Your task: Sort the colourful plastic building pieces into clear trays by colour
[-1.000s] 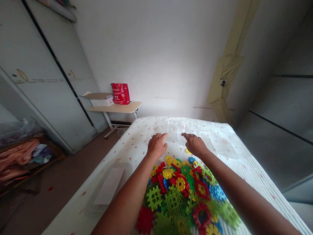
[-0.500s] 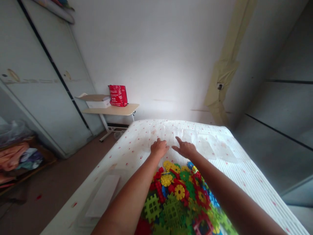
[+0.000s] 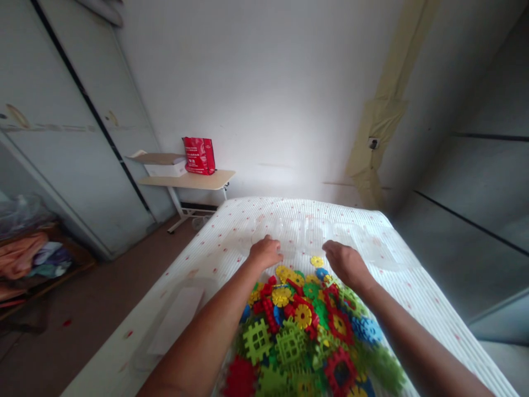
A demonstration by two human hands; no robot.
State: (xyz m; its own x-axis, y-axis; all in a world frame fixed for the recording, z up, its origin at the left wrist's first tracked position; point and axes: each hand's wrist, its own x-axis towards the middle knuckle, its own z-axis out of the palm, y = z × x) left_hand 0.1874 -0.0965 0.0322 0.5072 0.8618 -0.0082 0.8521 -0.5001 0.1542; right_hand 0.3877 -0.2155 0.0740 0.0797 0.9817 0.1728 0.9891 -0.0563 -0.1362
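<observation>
Clear plastic containers [image 3: 297, 236] stand in a row across the far part of a bed, hard to make out against the sheet. My left hand [image 3: 265, 252] is at their near side, thumb and fingers apart; whether it touches the plastic is unclear. Farther right, my right hand [image 3: 345, 262] is curled with its fingers together near the containers, and what it may hold is hidden. Between my forearms lies a heap of colourful plastic building pieces [image 3: 291, 342]: green window-like squares, red blocks, yellow and blue flower discs. One yellow flower disc [image 3: 317, 261] lies at the heap's far edge.
A clear lid or tray with a pale flat piece [image 3: 177, 320] lies left of my left arm. Beyond the bed, a small table [image 3: 206, 180] bears a red bag [image 3: 199, 156] and a white box [image 3: 165, 168]. Cabinets flank both sides.
My right hand has moved right, away from the left one, and its fingers have closed together. My left hand has shifted slightly left. A yellow flower disc now shows between them.
</observation>
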